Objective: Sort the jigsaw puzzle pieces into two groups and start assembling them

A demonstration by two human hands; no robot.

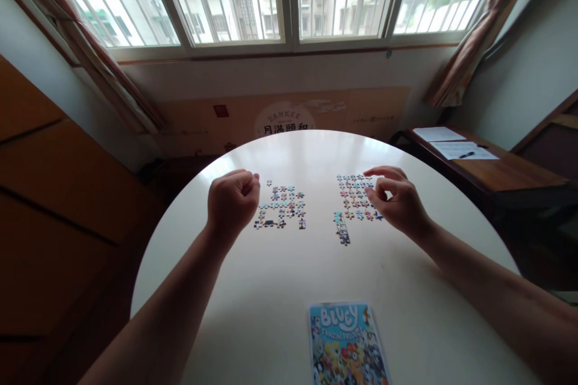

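My left hand is closed in a fist over the left part of the table. Whatever it may hold is hidden inside the fingers. To its right lies a spread of loose jigsaw pieces, with one piece a little apart at the back. My right hand is over the right edge of a second group of jigsaw pieces. Its forefinger is stretched out, the other fingers curl, and nothing shows between them. Contact with the pieces cannot be told. A joined strip of jigsaw pieces lies in front of this group.
A picture sheet with "Bluey" lettering lies at the near side of the round white table. At the right, a wooden side table bears papers and a pen. A barred window is ahead.
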